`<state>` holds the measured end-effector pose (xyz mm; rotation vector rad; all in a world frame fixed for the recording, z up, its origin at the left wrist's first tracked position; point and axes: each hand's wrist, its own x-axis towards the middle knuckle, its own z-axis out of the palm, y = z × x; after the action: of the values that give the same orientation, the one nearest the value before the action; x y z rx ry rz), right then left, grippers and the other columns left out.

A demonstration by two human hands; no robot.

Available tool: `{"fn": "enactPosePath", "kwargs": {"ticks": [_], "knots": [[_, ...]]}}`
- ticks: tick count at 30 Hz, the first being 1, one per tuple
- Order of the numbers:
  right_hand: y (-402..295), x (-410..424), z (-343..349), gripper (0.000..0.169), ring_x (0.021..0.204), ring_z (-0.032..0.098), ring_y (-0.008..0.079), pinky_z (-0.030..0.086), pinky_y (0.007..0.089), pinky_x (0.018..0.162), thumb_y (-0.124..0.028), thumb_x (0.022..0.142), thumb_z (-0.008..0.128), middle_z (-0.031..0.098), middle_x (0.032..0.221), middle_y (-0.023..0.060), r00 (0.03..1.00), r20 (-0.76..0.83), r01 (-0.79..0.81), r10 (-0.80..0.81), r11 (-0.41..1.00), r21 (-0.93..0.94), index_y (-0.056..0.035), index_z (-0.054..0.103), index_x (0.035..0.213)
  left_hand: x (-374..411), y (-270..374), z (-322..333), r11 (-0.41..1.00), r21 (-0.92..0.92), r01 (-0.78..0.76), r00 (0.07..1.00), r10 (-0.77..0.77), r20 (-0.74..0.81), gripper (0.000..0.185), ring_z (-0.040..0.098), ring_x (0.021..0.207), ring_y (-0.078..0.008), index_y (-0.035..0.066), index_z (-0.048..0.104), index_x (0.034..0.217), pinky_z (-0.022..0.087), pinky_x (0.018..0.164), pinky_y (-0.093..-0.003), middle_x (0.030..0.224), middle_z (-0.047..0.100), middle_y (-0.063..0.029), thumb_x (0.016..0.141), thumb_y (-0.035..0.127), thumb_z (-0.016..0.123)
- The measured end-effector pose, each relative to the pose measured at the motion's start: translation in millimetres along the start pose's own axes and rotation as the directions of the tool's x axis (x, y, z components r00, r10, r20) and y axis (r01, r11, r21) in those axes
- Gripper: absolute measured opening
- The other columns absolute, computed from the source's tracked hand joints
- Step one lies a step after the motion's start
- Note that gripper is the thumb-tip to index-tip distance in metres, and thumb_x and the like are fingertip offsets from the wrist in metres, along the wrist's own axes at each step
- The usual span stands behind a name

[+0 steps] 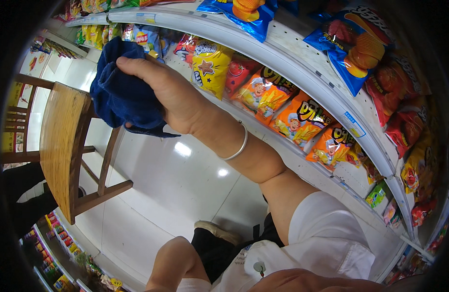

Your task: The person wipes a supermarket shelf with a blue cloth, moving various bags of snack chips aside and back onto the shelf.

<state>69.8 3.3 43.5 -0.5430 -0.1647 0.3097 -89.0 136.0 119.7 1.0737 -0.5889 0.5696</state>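
Observation:
My right hand (pixel 155 85) is stretched out over the aisle at the upper left, closed on a bunched dark blue cloth (pixel 124 95). My thumb presses on top of the cloth, while most fingers are hidden behind it, and one corner hangs below the palm. A silver bangle (pixel 242 144) circles the wrist. Past the hand are shelves with snack bags, among them a yellow bag (pixel 211 67) and orange bags (pixel 262 95). My left arm is bent at the bottom, with its elbow showing; the left hand is out of view.
A wooden table or stool (pixel 62 146) stands at the left, with a wooden chair (pixel 22 120) behind it and another person's dark-clothed leg (pixel 27 197) beside it. Long white shelving (pixel 282 58) curves along the right. Lower left, another shelf (pixel 55 252) holds packaged goods. Glossy tiles (pixel 166 179) cover the floor.

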Motion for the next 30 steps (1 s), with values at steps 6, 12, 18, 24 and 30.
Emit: {"fn": "enactPosePath", "kwargs": {"ticks": [6, 12, 18, 24, 30], "knots": [[18.4, 10.2, 4.2, 0.035, 0.104, 0.059, 0.0182, 0.055, 0.0368, 0.080, -0.034, 0.089, 0.061, 0.059, 0.114, 0.0042, 0.970, -0.033, 0.213, -0.239, 0.914, -0.344, -0.0147, 0.059, 0.119, 28.2, -11.8, -27.0, 0.994, -0.046, 0.101, 0.984, -0.107, -0.143, 0.017, 0.035, 0.049, -0.0037, 0.008, 0.048, 0.101, 0.029, 0.048, -0.0199, 0.059, 0.041, 0.0051, 0.095, 0.024, 0.049], [12.3, -27.9, 13.1, 0.047, 0.116, 0.053, 0.0265, 0.054, 0.0427, 0.082, -0.036, 0.093, 0.053, 0.049, 0.133, 0.0121, 0.965, -0.231, 0.075, -0.125, 0.974, -0.214, -0.0119, 0.047, 0.134, 13.9, -15.9, -33.9, 0.950, -0.223, 0.218, 0.953, -0.257, -0.161, 0.016, 0.033, 0.047, -0.0037, 0.008, 0.047, 0.098, 0.028, 0.046, -0.0199, 0.059, 0.039, 0.0048, 0.095, 0.023, 0.050], [1.8, -22.7, 1.3, 0.046, 0.119, 0.050, 0.0238, 0.045, 0.0387, 0.097, -0.033, 0.095, 0.050, 0.046, 0.135, 0.0109, 0.948, -0.270, 0.122, -0.167, 0.977, -0.177, -0.0082, 0.047, 0.133, 12.1, -36.3, -2.1, 0.907, -0.195, 0.373, 0.900, -0.405, -0.159, 0.020, 0.033, 0.047, -0.0050, 0.008, 0.045, 0.087, 0.024, 0.042, -0.0193, 0.070, 0.047, -0.0010, 0.098, 0.025, 0.046], [6.2, -19.2, -16.0, 0.049, 0.128, 0.039, 0.0315, 0.047, 0.0398, 0.095, -0.032, 0.095, 0.049, 0.033, 0.144, 0.0127, 0.944, -0.015, 0.294, -0.330, 0.860, -0.418, -0.0192, 0.039, 0.141, 15.0, -30.8, 20.0, 0.836, -0.107, 0.539, 0.843, -0.534, 0.067, 0.020, 0.041, 0.047, -0.0057, 0.005, 0.048, 0.091, 0.031, 0.041, -0.0183, 0.072, 0.050, -0.0012, 0.097, 0.024, 0.048], [-5.2, -21.4, -7.0, 0.047, 0.123, 0.045, 0.0285, 0.048, 0.0396, 0.094, -0.022, 0.096, 0.044, 0.036, 0.142, 0.0132, 0.943, -0.050, 0.302, -0.329, 0.910, -0.284, -0.0170, 0.037, 0.143, 6.2, -31.7, 68.0, 0.980, 0.030, 0.199, 0.892, -0.194, 0.408, 0.027, 0.050, 0.054, -0.0133, 0.002, 0.055, 0.076, 0.037, 0.048, -0.0258, 0.064, 0.052, -0.0046, 0.095, 0.021, 0.050]]}}
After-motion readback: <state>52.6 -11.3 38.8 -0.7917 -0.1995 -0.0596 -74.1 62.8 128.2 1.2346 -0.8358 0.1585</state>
